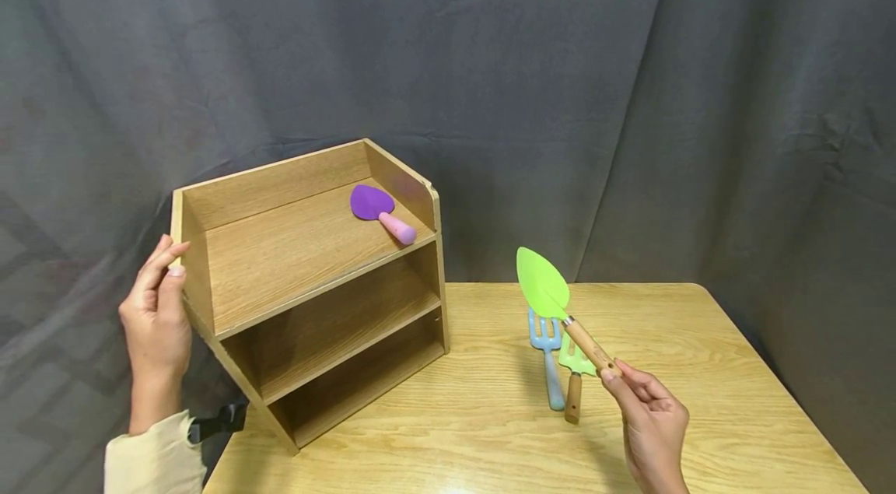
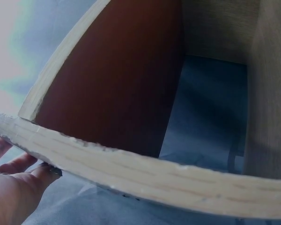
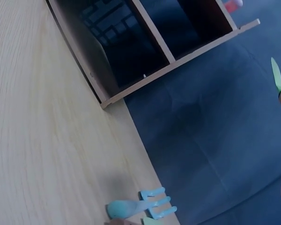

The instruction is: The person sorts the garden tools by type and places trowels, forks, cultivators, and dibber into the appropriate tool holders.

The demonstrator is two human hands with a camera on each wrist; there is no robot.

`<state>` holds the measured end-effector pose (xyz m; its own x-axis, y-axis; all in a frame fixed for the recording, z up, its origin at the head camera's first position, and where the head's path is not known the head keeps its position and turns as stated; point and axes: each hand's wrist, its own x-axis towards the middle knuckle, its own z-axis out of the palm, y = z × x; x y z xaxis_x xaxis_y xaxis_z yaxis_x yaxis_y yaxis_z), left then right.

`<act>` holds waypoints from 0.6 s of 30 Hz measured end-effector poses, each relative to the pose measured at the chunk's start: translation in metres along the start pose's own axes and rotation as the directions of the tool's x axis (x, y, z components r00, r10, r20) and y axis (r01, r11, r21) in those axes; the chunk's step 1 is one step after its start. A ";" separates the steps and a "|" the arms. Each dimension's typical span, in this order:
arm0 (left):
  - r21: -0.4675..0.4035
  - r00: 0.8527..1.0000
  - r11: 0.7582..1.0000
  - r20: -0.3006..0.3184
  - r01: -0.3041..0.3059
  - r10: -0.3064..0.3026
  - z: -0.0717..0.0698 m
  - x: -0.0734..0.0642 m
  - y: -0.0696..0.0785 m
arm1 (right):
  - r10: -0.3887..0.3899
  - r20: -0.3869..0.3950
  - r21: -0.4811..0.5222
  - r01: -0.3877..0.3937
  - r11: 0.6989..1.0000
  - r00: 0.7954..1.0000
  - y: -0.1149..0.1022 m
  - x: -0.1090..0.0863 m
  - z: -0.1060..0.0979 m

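Note:
My left hand [image 1: 157,315] grips the left side panel of a small wooden shelf [image 1: 280,261], its thumb and fingertips at the panel's edge. The left wrist view shows the fingers [image 2: 18,164] against that edge from outside. On the shelf's top lies a purple trowel [image 1: 372,202] with a pink handle. My right hand [image 1: 651,416] pinches the end of the wooden handle of a green trowel [image 1: 542,284], its blade pointing up and left. Below it on the table are a blue hand fork [image 1: 553,377] and a light-green garden tool [image 1: 574,397] with a wooden handle, partly covered by the trowel.
The shelf has two compartments [image 1: 350,323] below its top and stands on the left of the wooden table [image 1: 700,354]. A grey curtain [image 1: 525,89] hangs behind the table and along its right side.

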<state>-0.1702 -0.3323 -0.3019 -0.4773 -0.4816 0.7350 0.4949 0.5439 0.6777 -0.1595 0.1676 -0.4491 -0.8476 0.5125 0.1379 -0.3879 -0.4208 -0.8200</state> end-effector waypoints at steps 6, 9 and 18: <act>0.003 1.000 1.000 0.000 0.001 -0.001 0.000 0.000 0.001 | -0.023 0.033 0.041 0.021 0.999 0.999 -0.006 -0.002 0.007; 0.006 1.000 1.000 -0.001 0.005 -0.005 0.000 0.000 0.001 | -0.039 0.054 0.058 0.036 0.998 0.998 -0.008 -0.004 0.009; 0.001 1.000 1.000 0.000 0.002 -0.002 0.000 0.000 0.000 | -0.064 0.091 0.052 0.059 0.997 0.994 -0.013 -0.007 0.016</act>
<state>-0.1707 -0.3323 -0.3021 -0.4787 -0.4826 0.7335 0.4933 0.5433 0.6794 -0.1542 0.1574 -0.4309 -0.8504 0.4681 0.2401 -0.4560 -0.4282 -0.7802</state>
